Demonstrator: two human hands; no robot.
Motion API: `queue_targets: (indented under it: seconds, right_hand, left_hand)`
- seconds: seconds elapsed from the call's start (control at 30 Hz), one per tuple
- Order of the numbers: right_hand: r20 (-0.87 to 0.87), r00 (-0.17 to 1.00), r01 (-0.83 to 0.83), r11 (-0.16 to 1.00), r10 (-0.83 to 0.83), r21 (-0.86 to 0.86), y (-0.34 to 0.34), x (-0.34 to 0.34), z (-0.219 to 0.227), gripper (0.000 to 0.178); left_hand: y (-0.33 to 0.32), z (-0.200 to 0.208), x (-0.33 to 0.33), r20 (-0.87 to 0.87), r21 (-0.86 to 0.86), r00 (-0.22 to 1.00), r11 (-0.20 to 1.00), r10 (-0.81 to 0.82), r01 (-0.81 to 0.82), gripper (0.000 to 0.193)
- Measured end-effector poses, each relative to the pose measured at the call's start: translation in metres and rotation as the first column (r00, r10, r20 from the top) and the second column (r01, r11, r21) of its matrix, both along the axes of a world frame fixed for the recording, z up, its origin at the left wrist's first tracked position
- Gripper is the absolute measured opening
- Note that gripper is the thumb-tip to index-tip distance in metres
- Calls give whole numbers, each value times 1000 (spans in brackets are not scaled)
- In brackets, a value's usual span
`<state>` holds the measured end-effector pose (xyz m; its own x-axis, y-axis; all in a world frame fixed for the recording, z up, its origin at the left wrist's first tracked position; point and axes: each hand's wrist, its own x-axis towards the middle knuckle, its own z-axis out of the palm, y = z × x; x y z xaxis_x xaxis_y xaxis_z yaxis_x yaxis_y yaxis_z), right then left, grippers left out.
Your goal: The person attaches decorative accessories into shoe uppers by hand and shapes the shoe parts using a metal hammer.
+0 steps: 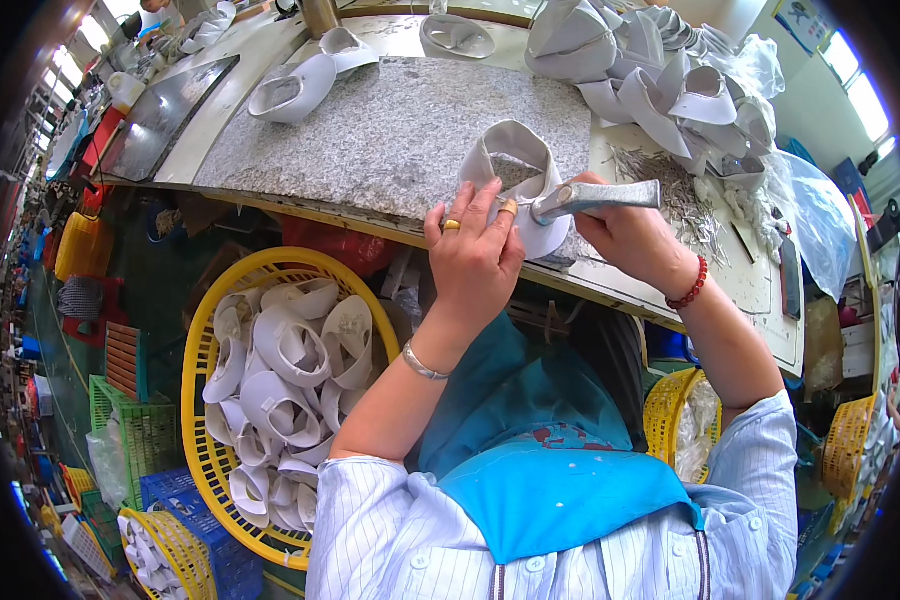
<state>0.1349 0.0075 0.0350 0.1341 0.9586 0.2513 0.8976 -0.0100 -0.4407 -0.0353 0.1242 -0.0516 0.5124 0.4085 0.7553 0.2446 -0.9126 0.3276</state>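
Note:
A white shoe upper [508,138], curved into an open loop, sits at the front edge of a speckled grey stone slab [410,130]. My left hand [475,250] presses it down; the fingers lie over its near side, with a ring and a taped fingertip showing. In my right hand [635,240] is a hammer [610,197]. Its metal head touches or hangs just over the upper, right beside my left fingertips. Most of the hammer's handle is hidden by my right hand. Farther back on the slab lies another white upper [305,88].
White uppers [610,50] are heaped at the back right, near thin scraps [685,190] and a dark-handled tool [790,278]. Below the bench at left, a yellow basket [192,370] holds several uppers. Another yellow basket [660,415] stands under the bench at right.

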Motion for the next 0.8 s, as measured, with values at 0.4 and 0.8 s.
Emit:
queue_targets:
  seconds: [0.4, 0.8]
  right_hand:
    - [531, 814, -284, 959, 235, 11, 12, -8, 25, 15]
    - [51, 989, -142, 980, 136, 137, 2, 2, 5, 17]
  left_hand:
    - [-5, -5, 1, 33, -79, 999, 996, -27, 29, 22]
    - [-3, -5, 3, 32, -70, 999, 997, -8, 10, 25]
